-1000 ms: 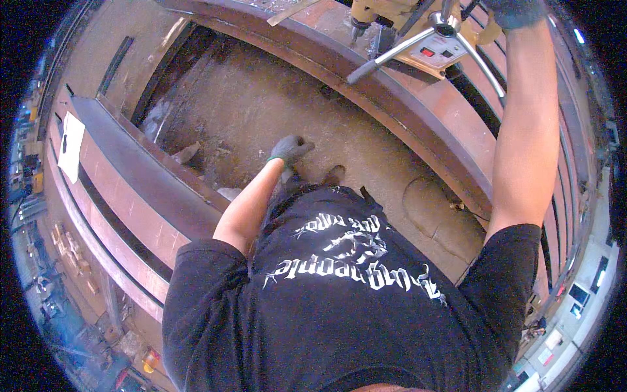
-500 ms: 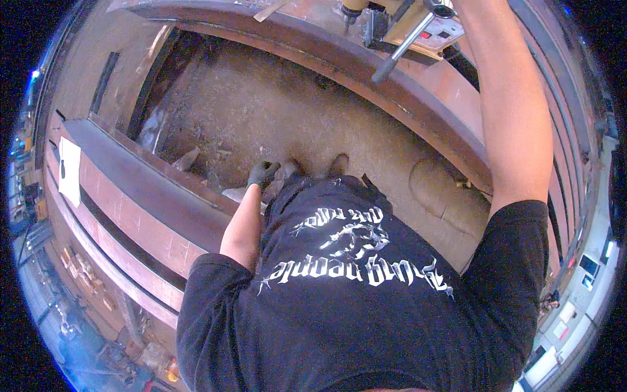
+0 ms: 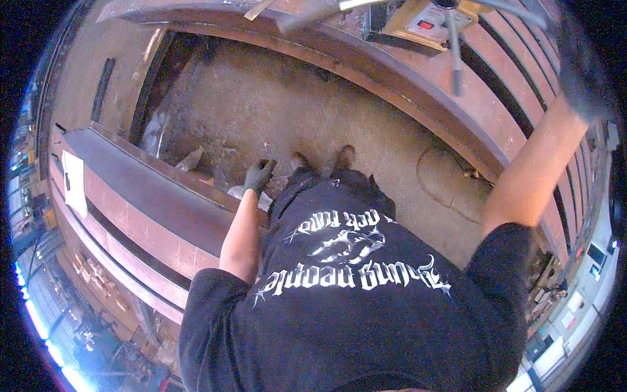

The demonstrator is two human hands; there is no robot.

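My left hand [image 3: 259, 175], in a dark glove, hangs low beside my left hip. Its fingers are loosely bent, and nothing shows in them. Raised at the far right, my right hand [image 3: 583, 81] is dark-gloved and smeared by motion, so its fingers cannot be made out. Left of it stands a yellow drilling machine [image 3: 428, 25] with a red switch on its panel, set on a steel beam. From its hub spread lever handles; one handle [image 3: 456, 77] with a dark grip points down toward me, and another is blurred at the left.
Long reddish-brown steel beams [image 3: 385, 72] run across the far side and right. More beams [image 3: 157, 189] lie at my left, with a white paper sheet [image 3: 75, 185] on one. I stand between them on a dirty concrete floor [image 3: 281, 98] with scraps near the left beam.
My right hand has swung down and right, away from above the machine. The machine's lever handles have turned. My left hand stays low by my hip.
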